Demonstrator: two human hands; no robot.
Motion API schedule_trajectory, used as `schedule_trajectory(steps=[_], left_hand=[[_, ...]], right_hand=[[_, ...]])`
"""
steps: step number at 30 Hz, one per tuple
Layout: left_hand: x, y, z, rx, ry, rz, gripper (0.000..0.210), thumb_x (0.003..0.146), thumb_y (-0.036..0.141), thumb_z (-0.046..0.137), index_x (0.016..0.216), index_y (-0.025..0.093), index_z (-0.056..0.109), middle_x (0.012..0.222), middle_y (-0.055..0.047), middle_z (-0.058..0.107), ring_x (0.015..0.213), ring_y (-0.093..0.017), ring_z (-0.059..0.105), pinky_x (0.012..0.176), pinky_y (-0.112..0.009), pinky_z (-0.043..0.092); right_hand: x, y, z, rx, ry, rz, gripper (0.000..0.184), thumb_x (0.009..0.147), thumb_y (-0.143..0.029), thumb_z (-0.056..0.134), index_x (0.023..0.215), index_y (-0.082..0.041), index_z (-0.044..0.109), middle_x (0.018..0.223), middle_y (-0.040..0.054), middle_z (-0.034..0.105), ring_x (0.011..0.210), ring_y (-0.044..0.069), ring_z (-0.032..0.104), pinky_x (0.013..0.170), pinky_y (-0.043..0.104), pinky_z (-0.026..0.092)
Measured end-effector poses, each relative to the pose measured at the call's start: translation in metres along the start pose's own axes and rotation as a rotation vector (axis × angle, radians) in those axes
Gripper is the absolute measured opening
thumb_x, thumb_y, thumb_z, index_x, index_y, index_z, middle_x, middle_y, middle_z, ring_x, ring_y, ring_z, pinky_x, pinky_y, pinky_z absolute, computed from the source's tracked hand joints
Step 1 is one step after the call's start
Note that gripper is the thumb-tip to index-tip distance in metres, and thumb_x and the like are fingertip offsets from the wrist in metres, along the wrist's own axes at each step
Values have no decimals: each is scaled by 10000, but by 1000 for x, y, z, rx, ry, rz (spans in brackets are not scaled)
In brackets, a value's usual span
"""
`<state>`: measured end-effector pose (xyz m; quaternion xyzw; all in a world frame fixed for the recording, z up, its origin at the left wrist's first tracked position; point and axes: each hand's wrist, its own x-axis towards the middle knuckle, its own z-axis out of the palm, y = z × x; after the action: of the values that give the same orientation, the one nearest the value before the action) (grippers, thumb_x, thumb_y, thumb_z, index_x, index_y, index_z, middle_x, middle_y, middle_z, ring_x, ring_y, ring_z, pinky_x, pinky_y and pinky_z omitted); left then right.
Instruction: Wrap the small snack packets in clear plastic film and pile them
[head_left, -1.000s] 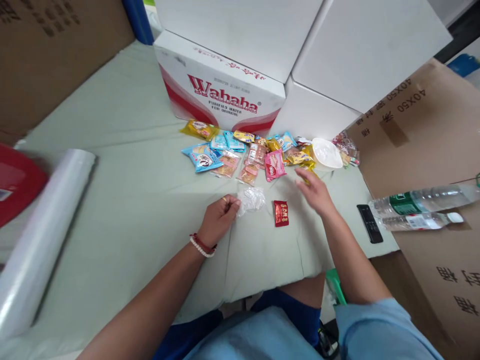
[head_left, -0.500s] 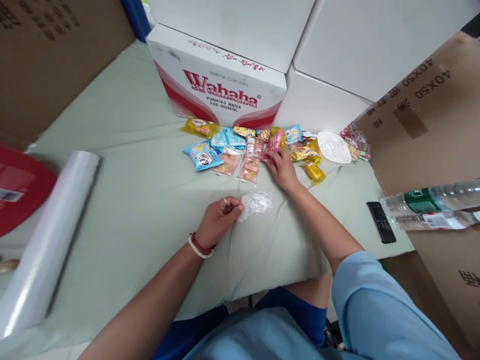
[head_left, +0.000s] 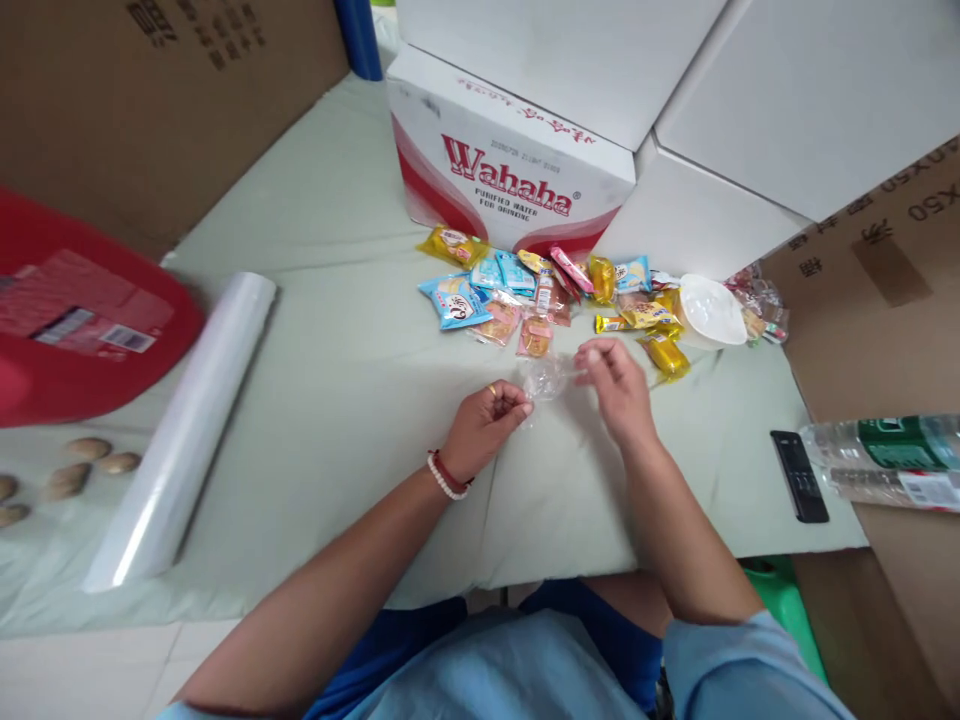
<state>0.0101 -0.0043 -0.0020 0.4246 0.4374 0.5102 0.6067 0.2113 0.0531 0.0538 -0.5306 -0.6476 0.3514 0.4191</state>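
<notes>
A small crumpled clear plastic bag is stretched out low over the cloth, between my hands. The thumb and fingers of my left hand pinch its lower left edge. At the bag's right side, the fingertips of my right hand are closed on its edge, slightly blurred. Just beyond the bag lie wrapped snacks: a pink-labelled biscuit packet, a blue snack packet, a long pink packet and a yellow packet.
A white plastic bowl stands right of the snacks, before white cartons and a Wahaha box. At left are a plastic film roll, a red container and several walnuts. A phone and water bottles lie at right.
My right hand has drawn back from the pink packet in the snack pile to the plastic bag's right edge. The bag is now spread between both hands. The view has swung left.
</notes>
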Motion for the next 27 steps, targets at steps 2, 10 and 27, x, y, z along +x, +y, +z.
schedule_trajectory(steps=[2, 10, 27], left_hand=[[1, -1, 0, -14, 1, 21, 378, 748, 494, 857, 832, 179, 666, 731, 5, 653, 680, -130, 576, 669, -264, 468], [5, 5, -5, -145, 14, 18, 388, 674, 452, 917, 761, 188, 647, 697, 23, 583, 630, -112, 481, 600, -250, 401], [13, 11, -10, -338, 184, -103, 594, 600, 436, 980, 945, 198, 560, 858, 18, 635, 744, -130, 627, 620, -257, 597]], right_hand=[[-30, -1, 16, 118, -164, 44, 427, 853, -591, 781, 1096, -254, 682, 1063, 50, 702, 997, 203, 668, 762, 299, 597], [-34, 41, 24, 610, -29, 286, 418, 729, -553, 883, 873, -252, 631, 697, -58, 574, 594, 115, 563, 590, 259, 525], [-36, 46, 13, 619, -159, 265, 399, 708, -517, 927, 854, -224, 700, 630, -53, 596, 569, 114, 533, 604, 266, 450]])
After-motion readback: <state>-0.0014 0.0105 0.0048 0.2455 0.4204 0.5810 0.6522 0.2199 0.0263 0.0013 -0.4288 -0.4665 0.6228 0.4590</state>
